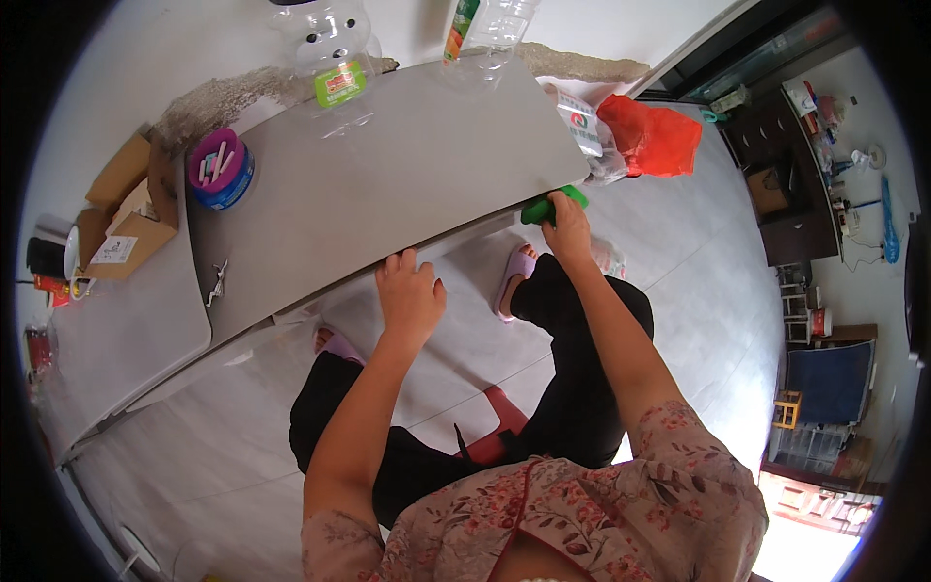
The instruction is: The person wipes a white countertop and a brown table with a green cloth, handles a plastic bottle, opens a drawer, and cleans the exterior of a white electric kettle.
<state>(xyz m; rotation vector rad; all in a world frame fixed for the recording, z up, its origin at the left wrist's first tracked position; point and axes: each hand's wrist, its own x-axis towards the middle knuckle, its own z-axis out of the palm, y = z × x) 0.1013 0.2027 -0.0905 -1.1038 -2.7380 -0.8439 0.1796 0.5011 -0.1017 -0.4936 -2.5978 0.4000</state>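
A grey table (407, 160) stretches across in front of me. The fingers of my left hand (409, 295) rest on its front edge, with nothing seen in them. Near the table's right corner, my right hand (569, 233) grips a green object (538, 212), perhaps a cloth or sponge; my fingers cover part of it. It sits against the table edge, and its exact kind I cannot tell. A clear plastic bear-shaped jar (331, 47) and a clear plastic bottle (494, 36) stand at the back of the table.
On the left are a purple-and-blue tub (222, 171) of chalk sticks, an opened cardboard box (131, 218) and a small silvery item (217, 284). A red plastic bag (654, 138) hangs beside the right end. Below me is a red stool (502, 422).
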